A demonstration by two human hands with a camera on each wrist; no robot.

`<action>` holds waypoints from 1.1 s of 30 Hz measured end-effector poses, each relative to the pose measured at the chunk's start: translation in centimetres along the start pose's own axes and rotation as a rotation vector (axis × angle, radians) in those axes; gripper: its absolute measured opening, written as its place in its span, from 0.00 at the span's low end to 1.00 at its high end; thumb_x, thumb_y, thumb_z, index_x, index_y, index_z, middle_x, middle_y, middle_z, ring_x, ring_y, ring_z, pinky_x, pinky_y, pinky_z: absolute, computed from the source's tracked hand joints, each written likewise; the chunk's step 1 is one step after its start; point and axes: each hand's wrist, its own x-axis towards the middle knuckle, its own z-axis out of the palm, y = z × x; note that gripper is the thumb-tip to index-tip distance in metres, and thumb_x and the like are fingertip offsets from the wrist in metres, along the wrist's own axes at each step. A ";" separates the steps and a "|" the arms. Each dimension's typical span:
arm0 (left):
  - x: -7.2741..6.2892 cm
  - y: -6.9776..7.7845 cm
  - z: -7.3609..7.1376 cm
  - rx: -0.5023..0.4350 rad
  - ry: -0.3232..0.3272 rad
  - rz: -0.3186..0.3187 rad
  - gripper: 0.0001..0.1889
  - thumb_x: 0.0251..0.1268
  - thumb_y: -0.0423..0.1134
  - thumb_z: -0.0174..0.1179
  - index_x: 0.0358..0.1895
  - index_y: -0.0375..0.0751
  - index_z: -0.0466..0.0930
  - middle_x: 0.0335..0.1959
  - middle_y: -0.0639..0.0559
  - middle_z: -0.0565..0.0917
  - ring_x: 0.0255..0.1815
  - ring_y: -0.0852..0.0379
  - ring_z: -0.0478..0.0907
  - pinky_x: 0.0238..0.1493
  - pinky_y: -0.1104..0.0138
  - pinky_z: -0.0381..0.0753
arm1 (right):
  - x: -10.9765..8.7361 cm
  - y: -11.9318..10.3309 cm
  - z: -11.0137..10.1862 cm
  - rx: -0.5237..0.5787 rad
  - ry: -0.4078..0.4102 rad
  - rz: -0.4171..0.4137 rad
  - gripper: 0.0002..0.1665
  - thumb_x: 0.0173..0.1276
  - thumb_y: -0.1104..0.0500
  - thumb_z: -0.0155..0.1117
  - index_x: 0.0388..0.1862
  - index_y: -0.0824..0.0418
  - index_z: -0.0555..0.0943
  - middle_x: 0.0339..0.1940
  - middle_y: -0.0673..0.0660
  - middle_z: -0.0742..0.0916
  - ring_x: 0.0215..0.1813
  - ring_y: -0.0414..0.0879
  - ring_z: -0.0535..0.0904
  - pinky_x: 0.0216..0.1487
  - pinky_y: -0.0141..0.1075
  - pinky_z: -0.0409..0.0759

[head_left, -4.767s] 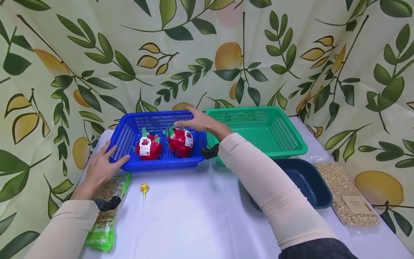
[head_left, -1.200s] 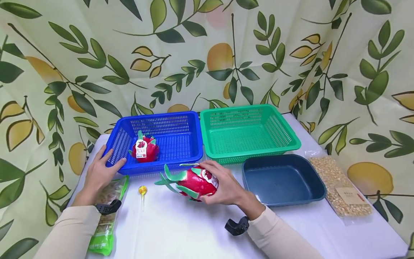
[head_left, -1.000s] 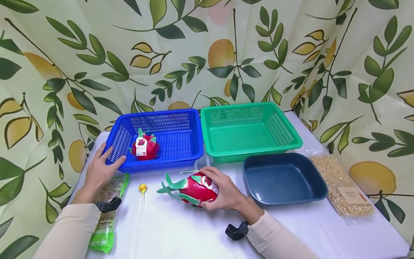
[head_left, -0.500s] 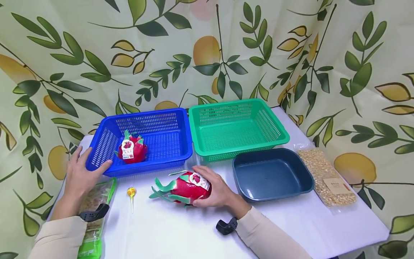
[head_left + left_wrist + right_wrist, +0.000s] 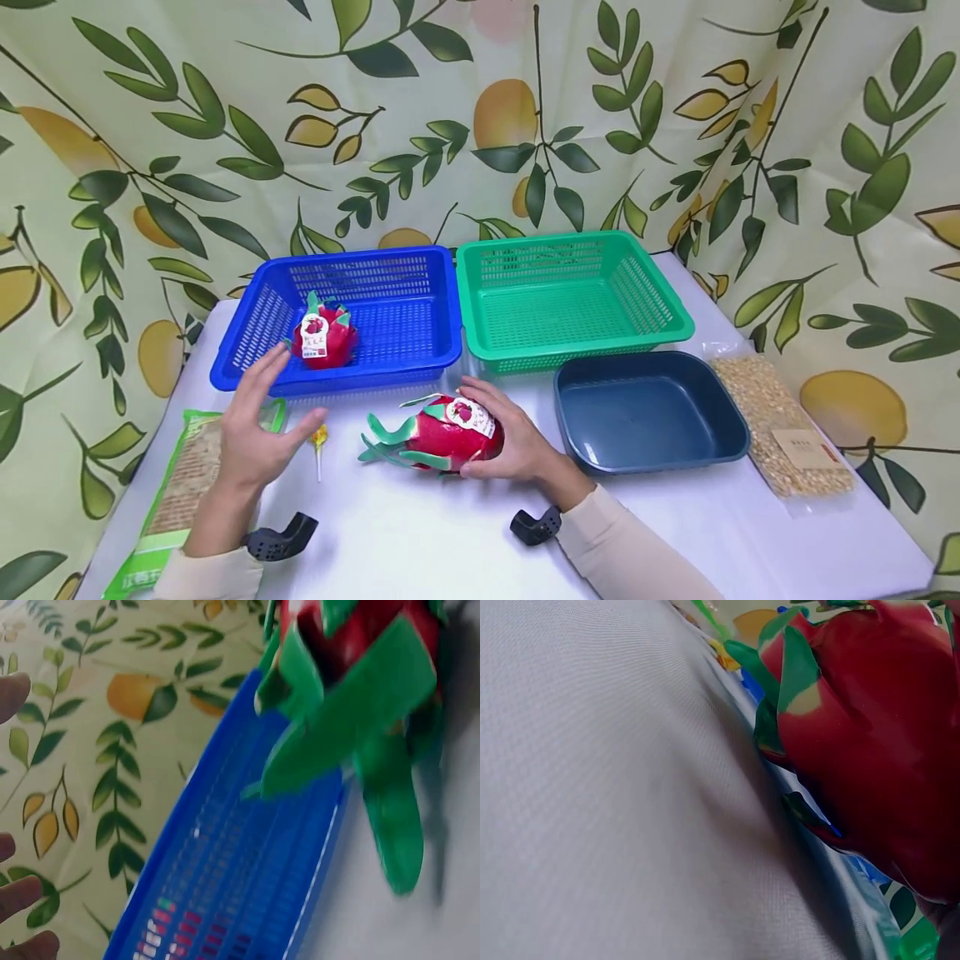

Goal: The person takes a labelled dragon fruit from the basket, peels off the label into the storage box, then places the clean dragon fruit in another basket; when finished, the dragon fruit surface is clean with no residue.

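Sideways dragon fruit (image 5: pixel 440 439), seemingly aloft

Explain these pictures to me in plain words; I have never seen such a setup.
No machine works here: you see a person's left hand and right hand, both bare. The wide picture comes from a camera worn on the head; the two close-ups come from cameras on the wrists, each looking at its own hand's work.

On the white cloth stand a blue basket with a dragon fruit inside, a green basket and a dark blue tray. A lollipop and a green-edged packet lie toward the left, a clear packet at the right. The right hand grips a second dragon fruit; the left hand holds nothing.
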 end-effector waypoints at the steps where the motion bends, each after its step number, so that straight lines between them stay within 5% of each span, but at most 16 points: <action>1: -0.1 0.3 0.4 -0.029 -0.016 0.016 0.46 0.53 0.69 0.62 0.66 0.35 0.71 0.67 0.39 0.69 0.70 0.50 0.61 0.69 0.61 0.57 | 0.0 0.0 0.0 -0.001 -0.001 0.004 0.59 0.39 0.50 0.82 0.70 0.65 0.66 0.70 0.62 0.69 0.68 0.56 0.65 0.60 0.48 0.72; 5: -0.3 1.5 1.9 -0.141 -0.096 0.070 0.48 0.52 0.68 0.63 0.67 0.33 0.69 0.66 0.37 0.70 0.69 0.52 0.62 0.68 0.66 0.57 | -0.2 -0.1 0.0 -0.016 -0.003 0.013 0.55 0.44 0.45 0.79 0.70 0.61 0.67 0.67 0.57 0.70 0.65 0.53 0.67 0.58 0.46 0.74; 8: -0.5 2.4 3.5 -0.199 -0.199 0.071 0.49 0.50 0.66 0.67 0.69 0.34 0.66 0.67 0.39 0.69 0.69 0.50 0.62 0.67 0.59 0.60 | -0.3 -0.2 -0.1 -0.029 -0.001 0.014 0.55 0.46 0.40 0.76 0.70 0.60 0.66 0.66 0.55 0.71 0.64 0.52 0.68 0.57 0.47 0.75; 12: -0.9 3.8 5.8 -0.194 -0.382 -0.010 0.52 0.43 0.54 0.76 0.74 0.42 0.60 0.71 0.45 0.65 0.70 0.45 0.60 0.61 0.42 0.66 | -0.3 -0.2 -0.2 -0.023 0.002 0.012 0.56 0.48 0.35 0.74 0.71 0.60 0.66 0.67 0.54 0.71 0.64 0.51 0.68 0.58 0.46 0.75; 16: -1.2 4.6 7.2 -0.176 -0.488 -0.084 0.58 0.36 0.47 0.80 0.76 0.48 0.55 0.73 0.47 0.62 0.70 0.41 0.59 0.55 0.35 0.66 | -0.1 -0.2 -0.2 0.005 -0.014 0.004 0.56 0.48 0.37 0.75 0.71 0.62 0.65 0.67 0.55 0.71 0.64 0.51 0.69 0.57 0.45 0.75; 24: -1.2 4.8 8.4 -0.131 -0.612 -0.096 0.64 0.33 0.52 0.81 0.77 0.47 0.50 0.73 0.44 0.60 0.70 0.37 0.58 0.57 0.36 0.64 | 0.1 -0.1 -0.2 0.017 -0.023 -0.005 0.57 0.47 0.38 0.76 0.71 0.62 0.65 0.67 0.55 0.71 0.64 0.51 0.69 0.58 0.45 0.75; 33: -1.7 4.5 9.3 -0.012 -0.635 -0.028 0.62 0.32 0.65 0.75 0.74 0.38 0.59 0.69 0.42 0.67 0.67 0.41 0.65 0.59 0.43 0.68 | -0.1 -0.1 0.2 0.015 -0.022 -0.025 0.56 0.48 0.38 0.76 0.70 0.61 0.65 0.66 0.56 0.72 0.63 0.51 0.69 0.57 0.44 0.75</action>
